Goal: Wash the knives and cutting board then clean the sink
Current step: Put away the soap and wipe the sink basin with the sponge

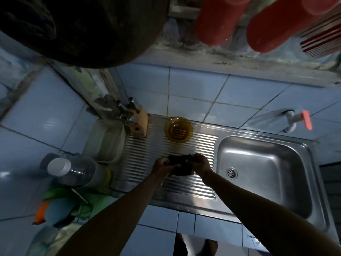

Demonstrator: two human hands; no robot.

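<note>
over the ribbed drainboard (147,159), both hands meet on a dark sponge (180,164): the left hand (163,164) curls round its left end and the right hand (200,163) pinches its right end, held just above the metal, likely to squeeze or ready it before scrubbing. the sink (258,163) basin lies to the right, bare and shiny, its drain (232,173) near the left wall, so the cleaning step seems close. a knife block (138,122) stands at the back of the drainboard with steel handles sticking out, suggesting the knives are put away; i cannot tell where the cutting board is. an amber dish (178,129) sits behind the hands, a pale tub (105,139) and a jar (73,170) to the left. a tap (299,120) juts from the tiled wall above the basin. nothing blocks the way to it.
</note>
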